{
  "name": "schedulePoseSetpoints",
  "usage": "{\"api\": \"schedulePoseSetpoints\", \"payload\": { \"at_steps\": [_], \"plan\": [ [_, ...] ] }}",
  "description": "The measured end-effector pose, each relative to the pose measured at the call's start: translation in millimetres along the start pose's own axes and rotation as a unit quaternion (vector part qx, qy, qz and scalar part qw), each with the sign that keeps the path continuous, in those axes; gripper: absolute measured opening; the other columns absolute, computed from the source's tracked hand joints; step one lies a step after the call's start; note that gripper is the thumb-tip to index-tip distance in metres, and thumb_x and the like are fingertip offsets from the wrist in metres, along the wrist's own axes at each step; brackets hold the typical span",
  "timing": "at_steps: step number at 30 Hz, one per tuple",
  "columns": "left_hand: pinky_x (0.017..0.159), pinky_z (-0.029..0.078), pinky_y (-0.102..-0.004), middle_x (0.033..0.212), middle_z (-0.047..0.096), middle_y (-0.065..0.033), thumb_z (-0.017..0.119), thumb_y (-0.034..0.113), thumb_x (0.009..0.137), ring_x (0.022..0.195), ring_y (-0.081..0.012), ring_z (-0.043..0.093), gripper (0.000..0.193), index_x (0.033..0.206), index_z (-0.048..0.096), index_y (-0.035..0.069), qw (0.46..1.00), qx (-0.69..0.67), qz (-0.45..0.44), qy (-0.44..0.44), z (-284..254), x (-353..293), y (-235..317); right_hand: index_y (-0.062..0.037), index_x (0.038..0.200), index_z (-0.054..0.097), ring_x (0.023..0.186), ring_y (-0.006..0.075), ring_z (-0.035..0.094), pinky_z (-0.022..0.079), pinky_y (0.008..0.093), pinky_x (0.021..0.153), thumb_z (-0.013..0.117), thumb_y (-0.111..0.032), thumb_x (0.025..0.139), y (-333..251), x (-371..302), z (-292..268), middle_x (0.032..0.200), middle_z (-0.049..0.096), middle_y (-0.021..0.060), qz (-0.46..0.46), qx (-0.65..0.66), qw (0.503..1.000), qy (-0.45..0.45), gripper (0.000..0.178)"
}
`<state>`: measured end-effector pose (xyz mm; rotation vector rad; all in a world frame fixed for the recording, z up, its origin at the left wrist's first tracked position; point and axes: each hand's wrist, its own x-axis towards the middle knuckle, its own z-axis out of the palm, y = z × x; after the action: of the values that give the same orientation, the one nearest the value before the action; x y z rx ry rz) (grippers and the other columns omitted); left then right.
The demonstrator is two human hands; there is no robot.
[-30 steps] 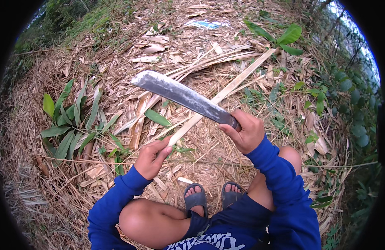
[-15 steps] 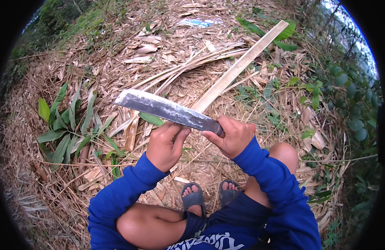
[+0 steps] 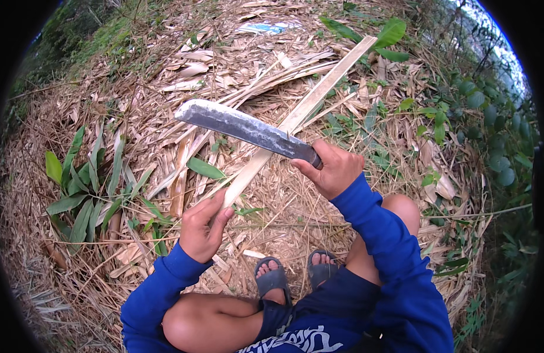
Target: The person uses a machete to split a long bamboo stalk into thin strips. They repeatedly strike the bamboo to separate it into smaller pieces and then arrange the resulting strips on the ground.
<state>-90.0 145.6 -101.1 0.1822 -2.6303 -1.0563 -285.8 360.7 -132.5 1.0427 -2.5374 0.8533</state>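
Observation:
A long, flat, pale strip of split bamboo [image 3: 327,82] slants from near my knees up to the far right. My left hand [image 3: 204,226] is closed round its near end. Closed on the dark handle of a machete, my right hand [image 3: 336,167] stays to the right of the strip. The machete's broad blade [image 3: 236,126] points up and left and crosses over the strip, hiding a short stretch of it. Whether the edge touches the strip I cannot tell.
Dry leaves and thin bamboo strips [image 3: 278,76] litter the ground ahead. Green leafy plants [image 3: 86,182] grow at the left, with bushes [image 3: 495,129] at the right. My sandalled feet [image 3: 275,279] rest below my hands. A blue and white scrap [image 3: 269,27] lies far ahead.
My left hand has moved down and left, away from the blade, drawing the strip's near end with it. The machete has shifted slightly up and right, and now more of the strip shows below it.

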Motion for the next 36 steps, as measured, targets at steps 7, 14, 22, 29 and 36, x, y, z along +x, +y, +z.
{"api": "schedulePoseSetpoints", "payload": {
  "at_steps": [7, 14, 22, 29, 36],
  "plan": [
    [0.067, 0.049, -0.0294, 0.080, 0.064, -0.0160, 0.066, 0.004, 0.089, 0.070, -0.0211, 0.062, 0.034, 0.122, 0.061, -0.006, 0.997, 0.032, -0.056, -0.036, -33.9, -55.8, -30.0, -0.0096, 0.080, 0.060, 0.056, 0.0347, 0.062, 0.047, 0.0462, 0.050, 0.057, -0.061, 0.089, 58.6, 19.2, -2.2, 0.055, 0.057, 0.0118, 0.127, 0.013, 0.992, -0.006, 0.052],
    [0.072, 0.049, -0.0290, 0.083, 0.063, -0.0153, 0.063, 0.004, 0.090, 0.074, -0.0190, 0.061, 0.037, 0.125, 0.059, -0.006, 0.996, 0.043, -0.065, -0.050, -65.7, -95.9, -55.3, -0.0070, 0.081, 0.064, 0.056, 0.0373, 0.059, 0.044, 0.0447, 0.052, 0.054, -0.062, 0.091, 97.1, 29.4, 1.0, 0.055, 0.055, 0.0141, 0.174, -0.008, 0.985, 0.016, 0.057],
    [0.076, 0.052, -0.0327, 0.092, 0.069, -0.0222, 0.068, 0.007, 0.086, 0.084, -0.0256, 0.069, 0.033, 0.116, 0.064, -0.008, 0.973, 0.139, -0.178, 0.047, -84.7, -124.2, -89.6, -0.0031, 0.079, 0.065, 0.053, 0.0324, 0.059, 0.041, 0.0418, 0.051, 0.050, -0.063, 0.092, 87.7, 35.9, -5.4, 0.054, 0.054, 0.0134, 0.218, 0.052, 0.972, 0.067, 0.063],
    [0.069, 0.053, -0.0333, 0.086, 0.071, -0.0212, 0.069, 0.014, 0.088, 0.076, -0.0236, 0.070, 0.032, 0.113, 0.065, -0.006, 0.992, 0.082, -0.035, 0.093, -1.0, 6.6, -59.6, -0.0080, 0.085, 0.059, 0.059, 0.0366, 0.064, 0.050, 0.0465, 0.054, 0.057, -0.057, 0.091, -18.6, 6.1, 29.5, 0.062, 0.062, 0.0148, 0.035, 0.103, 0.992, -0.068, 0.050],
    [0.069, 0.052, -0.0430, 0.084, 0.067, -0.0263, 0.067, 0.016, 0.086, 0.078, -0.0410, 0.067, 0.026, 0.101, 0.066, -0.006, 0.996, 0.018, -0.019, 0.083, 40.1, 68.2, -2.9, -0.0083, 0.083, 0.058, 0.059, 0.0332, 0.065, 0.050, 0.0446, 0.052, 0.059, -0.058, 0.089, -32.8, 4.3, 24.7, 0.066, 0.064, 0.0139, 0.012, 0.082, 0.995, -0.055, 0.050]
  ]
}}
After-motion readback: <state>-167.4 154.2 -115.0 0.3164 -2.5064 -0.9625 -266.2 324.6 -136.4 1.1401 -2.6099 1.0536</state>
